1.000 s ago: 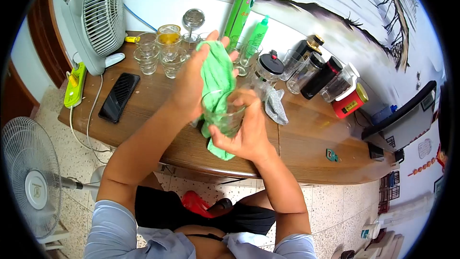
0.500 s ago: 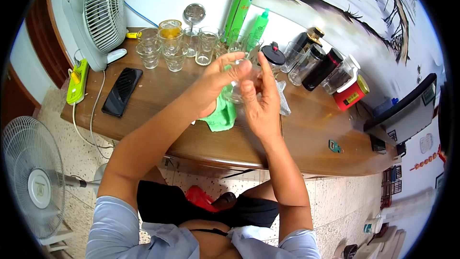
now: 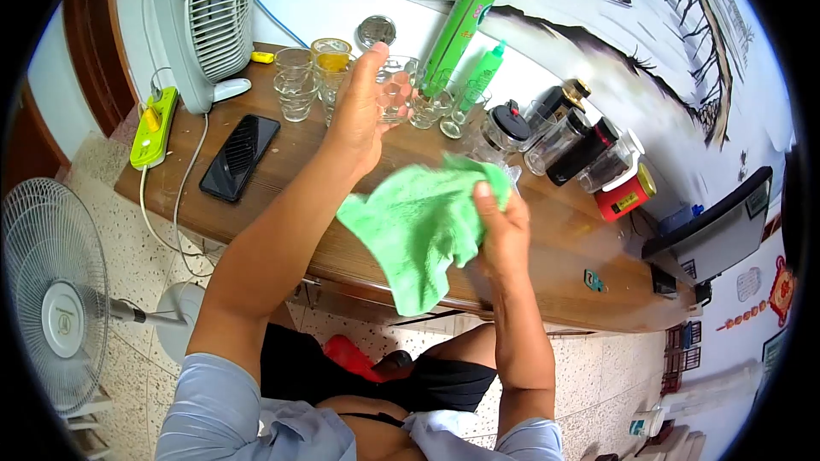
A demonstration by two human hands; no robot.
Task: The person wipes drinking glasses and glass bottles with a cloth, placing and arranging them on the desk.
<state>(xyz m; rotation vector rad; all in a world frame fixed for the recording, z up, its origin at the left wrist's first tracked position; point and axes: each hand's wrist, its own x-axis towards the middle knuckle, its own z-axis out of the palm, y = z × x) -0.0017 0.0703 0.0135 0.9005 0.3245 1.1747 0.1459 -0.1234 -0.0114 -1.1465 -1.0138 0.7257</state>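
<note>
My left hand [image 3: 363,111], at eleven o'clock, seemingly grips a clear glass tumbler [image 3: 396,92]; my right hand [image 3: 506,235], at four, pinches a crumpled green cloth [image 3: 418,226].

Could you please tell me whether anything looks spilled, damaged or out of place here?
Nothing stands out. The left hand holds a clear glass, the right hand a green cloth, and the phone lies on the table. No spill or breakage shows; hairline cracks would be too small to see.

Hands now apart. Glass [image 3: 396,90] has passed from my right grip [image 3: 502,226] to my left grip [image 3: 363,111]; green cloth [image 3: 423,226] from left to right, spread wider.
</note>
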